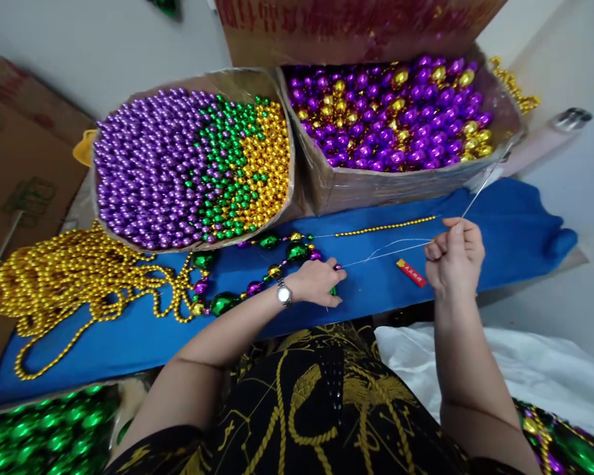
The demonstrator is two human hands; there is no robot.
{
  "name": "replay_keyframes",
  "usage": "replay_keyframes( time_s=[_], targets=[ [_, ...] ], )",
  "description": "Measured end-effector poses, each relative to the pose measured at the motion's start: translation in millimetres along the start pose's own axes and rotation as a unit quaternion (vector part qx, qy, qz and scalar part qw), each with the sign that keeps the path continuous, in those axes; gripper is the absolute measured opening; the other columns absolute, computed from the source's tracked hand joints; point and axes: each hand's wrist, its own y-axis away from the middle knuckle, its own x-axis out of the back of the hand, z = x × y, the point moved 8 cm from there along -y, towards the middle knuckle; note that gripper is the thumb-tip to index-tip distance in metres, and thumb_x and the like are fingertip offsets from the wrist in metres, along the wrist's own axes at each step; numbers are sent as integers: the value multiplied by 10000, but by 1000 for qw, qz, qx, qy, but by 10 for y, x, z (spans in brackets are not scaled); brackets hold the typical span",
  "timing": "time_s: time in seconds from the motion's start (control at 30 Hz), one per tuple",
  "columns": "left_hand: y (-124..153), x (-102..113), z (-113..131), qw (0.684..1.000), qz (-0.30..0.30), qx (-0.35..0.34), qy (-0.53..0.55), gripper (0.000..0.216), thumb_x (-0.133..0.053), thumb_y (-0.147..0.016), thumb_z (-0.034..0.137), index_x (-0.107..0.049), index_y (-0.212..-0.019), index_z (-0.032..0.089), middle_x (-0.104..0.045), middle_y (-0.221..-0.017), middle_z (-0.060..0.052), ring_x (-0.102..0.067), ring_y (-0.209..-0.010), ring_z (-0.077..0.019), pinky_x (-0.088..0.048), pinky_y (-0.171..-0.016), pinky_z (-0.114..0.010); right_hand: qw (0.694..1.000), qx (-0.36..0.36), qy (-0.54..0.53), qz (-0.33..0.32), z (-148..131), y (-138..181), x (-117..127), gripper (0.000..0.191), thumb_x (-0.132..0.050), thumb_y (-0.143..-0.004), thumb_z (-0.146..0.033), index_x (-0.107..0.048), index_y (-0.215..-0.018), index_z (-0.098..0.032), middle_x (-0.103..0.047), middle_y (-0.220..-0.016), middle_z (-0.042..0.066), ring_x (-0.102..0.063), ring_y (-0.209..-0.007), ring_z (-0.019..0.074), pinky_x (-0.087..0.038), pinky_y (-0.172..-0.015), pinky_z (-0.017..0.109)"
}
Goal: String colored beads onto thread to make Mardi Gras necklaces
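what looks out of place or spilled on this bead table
Little stands out. A heap of gold bead strands sprawls loose over the left end of the blue cloth. A small red packet lies alone near the right hand, which pinches a long needle. Both bead boxes look full but contained.

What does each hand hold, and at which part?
The right hand pinches a thin needle at its lower end. The left hand holds the bead string at its near end, where the thread leaves it.
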Motion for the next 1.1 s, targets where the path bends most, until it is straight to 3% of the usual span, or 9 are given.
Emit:
replay_keyframes(
  time_s=[0.17, 0.23, 0.3, 0.37, 0.47, 0.5, 0.63, 0.83, 1.1],
  targets=[
    [23, -12, -240, 998, 36, 50, 32, 429, -659, -753, 398, -646, -1128, 191, -493, -1330, -181, -670, -915, -303, -533, -774, -430, 999, -34, -9, 16, 199, 15, 14, 368, -636, -815, -580, -515, -875, -237, -273, -506, -111, -234, -413, 51, -234, -403, 185],
    [69, 62, -311, 989, 89, 32, 115, 402, -667, -770, 395, -660, -1135, 226, -410, -1458, -143, -637, -1054, -304, -518, -885, -434, 1000, -20, 9, 13, 174, 122, -22, 332, -618, -845, -549, -542, -892, -229, -298, -511, -105, -274, -422, 54, -269, -415, 187],
    [158, 197, -401, 946, 169, 8, 277, 407, -656, -803, 435, -653, -1162, 244, -474, -1420, -114, -590, -1151, -292, -502, -946, -412, 998, -2, 54, -16, 126, 289, -96, 279, -567, -897, -501, -580, -938, -226, -348, -527, -89, -343, -443, 63, -320, -441, 200],
    [267, 289, -560, 835, 241, 11, 495, 432, -618, -840, 480, -622, -1200, 240, -592, -1261, -110, -615, -1099, -262, -539, -874, -376, 986, 7, 147, -83, 103, 499, -223, 254, -514, -938, -448, -615, -1000, -223, -437, -559, -63, -423, -475, 77, -369, -471, 216],
    [372, 259, -725, 606, 275, 33, 746, 439, -595, -867, 486, -571, -1220, 226, -643, -1111, -97, -681, -925, -224, -567, -702, -311, 928, 53, 301, -212, 91, 831, -467, 227, -486, -955, -356, -648, -1037, -219, -608, -660, -16, -523, -505, 90, -431, -505, 228],
    [389, 247, -735, 549, 273, 34, 789, 436, -604, -864, 478, -567, -1209, 215, -647, -1085, -95, -690, -913, -227, -569, -695, -307, 909, 79, 328, -244, 77, 926, -542, 215, -483, -955, -327, -652, -1030, -217, -660, -713, -1, -557, -517, 95, -454, -520, 229],
    [450, 247, -755, 433, 289, 50, 853, 378, -602, -881, 455, -586, -1112, 156, -662, -1024, -107, -694, -961, -248, -582, -793, -341, 871, 175, 347, -302, -10, 1158, -753, 187, -478, -949, -255, -654, -1004, -220, -751, -898, 37, -692, -665, 134, -543, -625, 234],
    [520, 310, -749, 366, 352, 59, 860, 368, -629, -871, 462, -588, -1028, 132, -661, -1046, -107, -689, -994, -261, -584, -883, -387, 850, 252, 342, -311, -43, 1264, -844, 194, -498, -930, -191, -666, -1023, -213, -760, -924, 40, -729, -762, 158, -583, -723, 254],
    [531, 332, -726, 351, 368, 67, 858, 384, -634, -864, 474, -580, -1034, 134, -650, -1057, -115, -665, -1055, -272, -562, -939, -427, 825, 296, 370, -309, -65, 1279, -850, 192, -503, -933, -164, -650, -1050, -201, -758, -922, 43, -730, -783, 164, -577, -726, 259]
  ],
)
